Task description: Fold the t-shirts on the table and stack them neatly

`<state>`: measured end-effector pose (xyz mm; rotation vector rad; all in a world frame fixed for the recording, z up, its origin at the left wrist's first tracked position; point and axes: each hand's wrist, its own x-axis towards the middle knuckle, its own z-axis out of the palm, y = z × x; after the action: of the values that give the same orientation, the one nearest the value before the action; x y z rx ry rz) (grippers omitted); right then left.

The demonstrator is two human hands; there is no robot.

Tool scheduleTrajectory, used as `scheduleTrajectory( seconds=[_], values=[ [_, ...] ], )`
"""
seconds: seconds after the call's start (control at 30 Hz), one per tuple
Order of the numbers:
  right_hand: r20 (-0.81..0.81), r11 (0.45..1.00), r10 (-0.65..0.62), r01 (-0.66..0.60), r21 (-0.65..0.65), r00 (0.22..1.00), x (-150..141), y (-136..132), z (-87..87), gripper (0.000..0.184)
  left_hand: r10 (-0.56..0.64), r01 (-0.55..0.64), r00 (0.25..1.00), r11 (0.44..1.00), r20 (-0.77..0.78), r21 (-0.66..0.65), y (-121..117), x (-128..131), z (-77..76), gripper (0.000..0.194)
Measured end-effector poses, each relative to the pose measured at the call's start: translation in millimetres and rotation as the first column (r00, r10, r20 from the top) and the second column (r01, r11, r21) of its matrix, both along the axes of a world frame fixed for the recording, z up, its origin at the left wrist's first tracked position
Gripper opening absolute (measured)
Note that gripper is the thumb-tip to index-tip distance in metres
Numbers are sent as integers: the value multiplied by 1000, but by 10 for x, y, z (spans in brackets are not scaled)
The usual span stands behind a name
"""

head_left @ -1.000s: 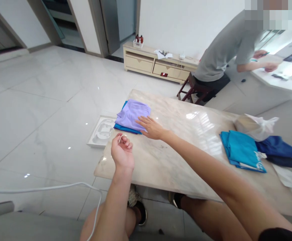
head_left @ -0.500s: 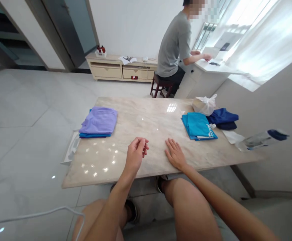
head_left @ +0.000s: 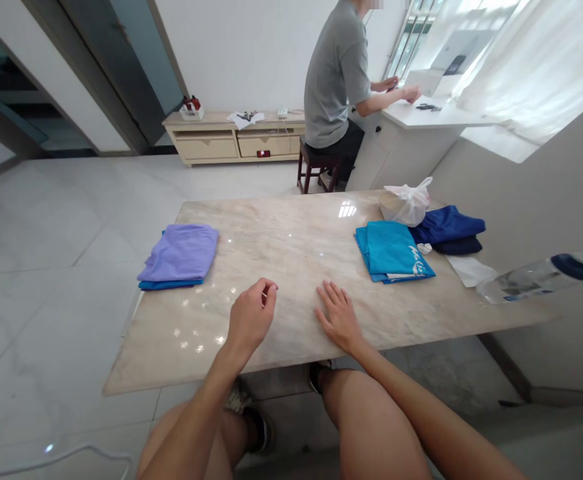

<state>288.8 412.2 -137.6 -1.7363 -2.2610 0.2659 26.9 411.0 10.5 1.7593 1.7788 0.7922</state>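
Left hand (head_left: 252,312): fingers curled loosely, nothing seen in grip, near table (head_left: 271,267) front edge. Right hand (head_left: 339,317): open, fingers spread, palm down at tabletop, holding nothing. Purple cloth (head_left: 181,252) folded on top of blue cloth (head_left: 171,285), at table's left end. Teal cloth (head_left: 390,248) folded, white lettering, right of right hand. Navy cloth (head_left: 446,227) and plastic bag (head_left: 406,203) just beyond it. Bottle (head_left: 531,279) lies on its side near right end.

1. The seated person (head_left: 334,77) is being cropped by the top edge.
2. The blue cloth (head_left: 171,285) is being mostly hidden by the purple cloth (head_left: 181,253).
3. The cable (head_left: 89,449) is being cut by the bottom edge.
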Motion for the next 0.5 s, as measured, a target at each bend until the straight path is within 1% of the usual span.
scheduleTrajectory(
  seconds=[0.07, 0.1, 0.13, 0.2, 0.27, 0.3, 0.37, 0.43, 0.5],
  values=[
    [-3, 1000, -7, 7, 1, 1000, -19, -2, 11, 61, -62, 55, 966, 998, -250, -32, -37, 113, -7, 31],
    [-4, 1000, -10, 10, 2, 1000, -27, -2, 19, 61, -97, 84, 936, 995, -338, -54, -47, 169, -18, 35],
    [-7, 1000, -13, 13, 5, 1000, -34, -2, 27, 60, -133, 112, 908, 991, -398, -76, -50, 219, -36, 38],
    [-11, 1000, -19, 19, 17, 1000, -43, -1, 36, 59, -191, 160, 867, 981, -460, -106, -40, 286, -105, 41],
    [-12, 999, -23, 23, 30, 1000, -46, 0, 35, 58, -218, 192, 842, 976, -494, -102, -22, 295, -228, 38],
    [-10, 999, -23, 23, 34, 1000, -46, 1, 32, 58, -220, 203, 832, 975, -510, -90, -17, 279, -314, 39],
    [-6, 999, -22, 22, 40, 1000, -46, 3, 21, 58, -206, 208, 816, 976, -540, -59, -20, 218, -532, 51],
    [-3, 999, -23, 23, 44, 1000, -48, 5, 9, 58, -187, 197, 803, 979, -566, -44, -46, 143, -792, 66],
    [-4, 998, -23, 23, 50, 1000, -52, 8, 0, 58, -177, 184, 787, 982, -591, -50, -88, 74, -1051, 69]
  ],
)
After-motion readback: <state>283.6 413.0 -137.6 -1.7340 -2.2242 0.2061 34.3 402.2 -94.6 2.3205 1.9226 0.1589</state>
